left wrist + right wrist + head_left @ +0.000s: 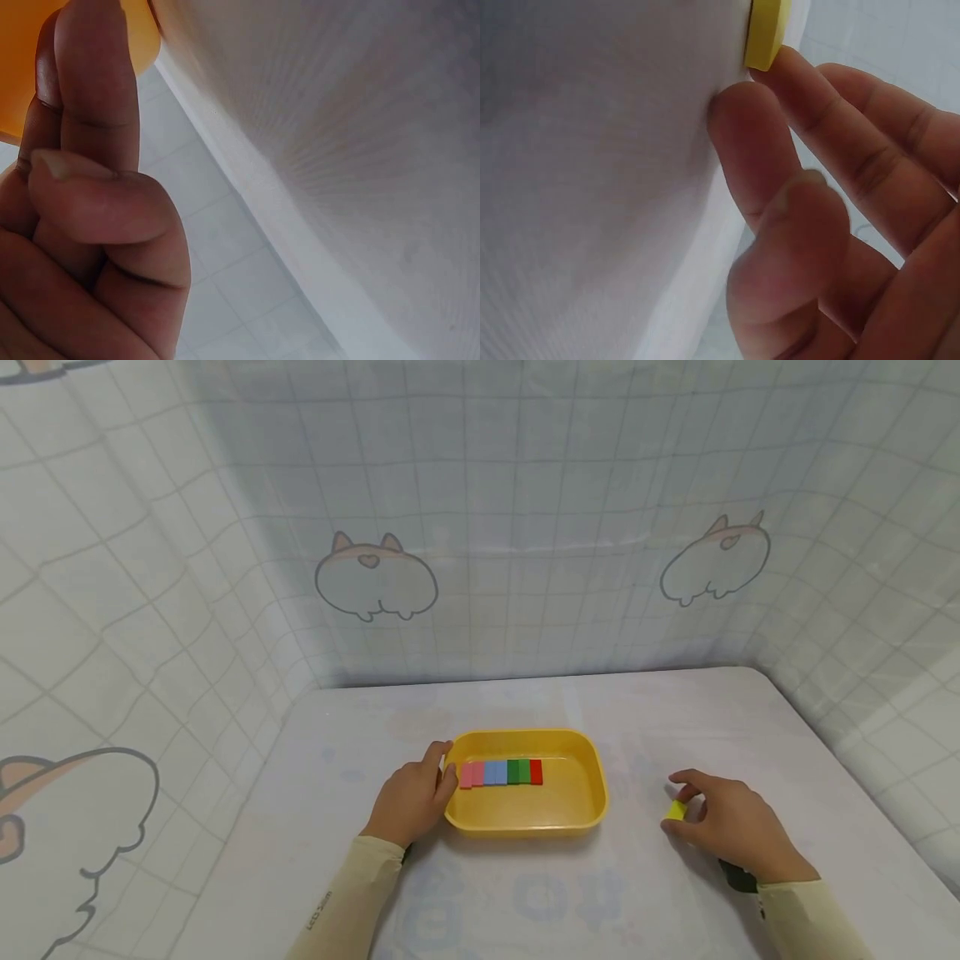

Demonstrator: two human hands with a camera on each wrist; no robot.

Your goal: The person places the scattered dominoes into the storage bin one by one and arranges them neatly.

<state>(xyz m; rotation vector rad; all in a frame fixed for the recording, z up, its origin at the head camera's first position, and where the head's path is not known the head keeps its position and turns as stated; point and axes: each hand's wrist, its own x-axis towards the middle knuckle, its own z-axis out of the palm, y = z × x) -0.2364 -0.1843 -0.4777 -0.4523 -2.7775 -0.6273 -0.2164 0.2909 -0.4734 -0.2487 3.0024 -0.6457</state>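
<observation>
A yellow tray [525, 823] stands on the table. Inside it lies a row of small flat blocks: two pink [472, 775], two light blue [496, 773], two green [518, 772] and one red [536, 772]. At the tray's left end my left hand [411, 797] holds the rim, thumb on the inner side. To the right of the tray, my right hand [731, 822] is at the table with thumb and fingers spread around a yellow block [677, 811]. In the right wrist view a fingertip [769, 66] meets the end of that block, while the thumb stands apart from it.
The white table [570, 902] runs back to a hanging cloth [525, 568] printed with a grid and cartoon animals. Similar cloth hangs along the left and right sides. A dark wrist device [738, 877] shows under the right wrist.
</observation>
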